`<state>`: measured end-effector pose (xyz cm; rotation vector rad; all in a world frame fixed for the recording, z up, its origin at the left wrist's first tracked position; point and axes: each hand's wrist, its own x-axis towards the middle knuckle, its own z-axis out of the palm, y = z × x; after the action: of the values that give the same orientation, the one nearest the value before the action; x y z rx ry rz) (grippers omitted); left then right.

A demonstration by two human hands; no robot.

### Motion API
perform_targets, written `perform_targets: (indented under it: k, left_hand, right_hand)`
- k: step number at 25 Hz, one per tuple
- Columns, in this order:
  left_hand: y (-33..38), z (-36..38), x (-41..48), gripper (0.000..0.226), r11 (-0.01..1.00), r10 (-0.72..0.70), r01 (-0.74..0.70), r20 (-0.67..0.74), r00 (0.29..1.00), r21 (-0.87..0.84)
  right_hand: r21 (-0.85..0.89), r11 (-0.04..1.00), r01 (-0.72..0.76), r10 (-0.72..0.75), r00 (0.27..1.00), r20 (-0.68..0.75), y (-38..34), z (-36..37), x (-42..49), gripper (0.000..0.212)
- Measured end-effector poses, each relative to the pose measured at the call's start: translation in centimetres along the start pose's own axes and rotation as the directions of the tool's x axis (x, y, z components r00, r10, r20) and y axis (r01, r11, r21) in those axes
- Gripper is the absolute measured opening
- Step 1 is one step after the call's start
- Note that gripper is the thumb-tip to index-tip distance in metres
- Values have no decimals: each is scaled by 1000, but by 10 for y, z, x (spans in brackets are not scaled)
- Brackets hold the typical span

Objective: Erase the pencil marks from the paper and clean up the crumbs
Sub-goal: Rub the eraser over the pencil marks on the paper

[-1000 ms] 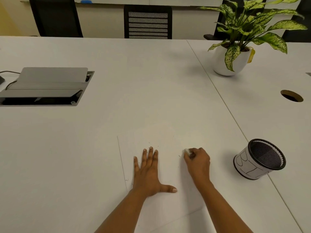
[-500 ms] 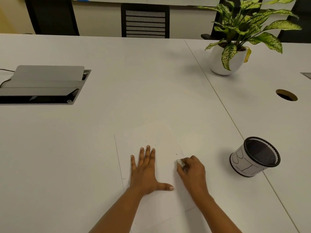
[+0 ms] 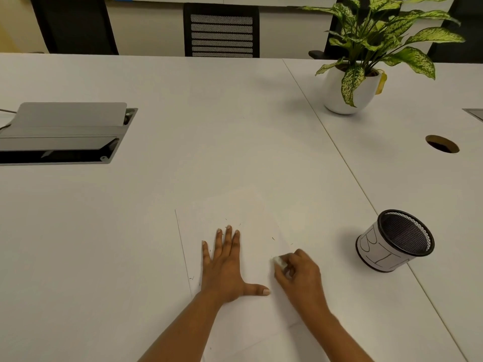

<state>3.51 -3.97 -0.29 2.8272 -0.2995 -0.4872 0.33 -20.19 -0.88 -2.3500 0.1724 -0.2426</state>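
Observation:
A white sheet of paper lies flat on the white table near its front edge. My left hand presses flat on the sheet, fingers spread, holding nothing. My right hand is closed around a small white eraser, whose tip touches the paper's right part. Small dark eraser crumbs are scattered on the sheet above both hands, and a few lie by its left edge. I can make out no clear pencil marks on the paper.
A black mesh cup wrapped in a lettered paper label lies tilted to the right. A potted plant stands at the back right, near a cable hole. An open cable box sits at the left. Chairs stand behind the table.
My right hand with the eraser has slid down and left across the paper, toward me. My left hand has stayed flat in place.

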Motion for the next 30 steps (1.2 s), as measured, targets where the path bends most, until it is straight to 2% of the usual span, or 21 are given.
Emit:
perform_targets:
  k: [5, 9, 11, 14, 16, 20, 21, 24, 25, 27, 30]
  left_hand:
    - [1, -1, -1, 138, 1000, 0, 0, -5, 1000, -7]
    - [1, 0, 1, 137, 1000, 0, -1, -12, 1000, -7]
    - [1, 1, 1, 140, 1000, 3, -3, -17, 1000, -8]
    - [1, 1, 1, 147, 1000, 12, -12, -14, 1000, -10]
    - [-1, 1, 1, 149, 1000, 21, -22, -20, 1000, -6]
    - [-4, 2, 3, 149, 998, 63, -63, -4, 998, 19]
    - [-5, 2, 3, 148, 997, 74, -74, -3, 997, 24]
    - [-8, 2, 2, 143, 995, 95, -95, 7, 995, 21]
    - [-9, 2, 3, 142, 993, 111, -111, 12, 994, 27]
    - [-11, 3, 4, 146, 990, 137, -138, 7, 990, 32]
    - [-13, 3, 6, 151, 986, 166, -166, 9, 986, 24]
  right_hand:
    - [-40, 984, -173, 165, 976, -145, 4, -10, 32, 11]
    - [83, 996, 16, -17, 1000, 21, -24, 21, 3, 9]
    - [58, 997, 48, -49, 998, 31, -24, 25, 11, 10]
    - [-30, 994, -102, 101, 994, -50, -13, 9, 43, 14]
    - [-24, 987, -157, 154, 984, -87, -15, 5, 51, 15]
    - [19, 998, 65, -66, 994, 91, -35, 27, 14, 11]
    - [6, 996, 83, -84, 993, 88, -32, 28, 12, 11]
    - [-32, 998, -58, 57, 998, -28, -20, 10, 29, 12]
    - [3, 992, -127, 127, 990, -66, -16, 2, 33, 12]
    - [232, 933, -277, 305, 948, -94, -11, -16, 35, 12]
    - [552, 718, -423, 479, 876, 47, -6, -34, 27, 16]
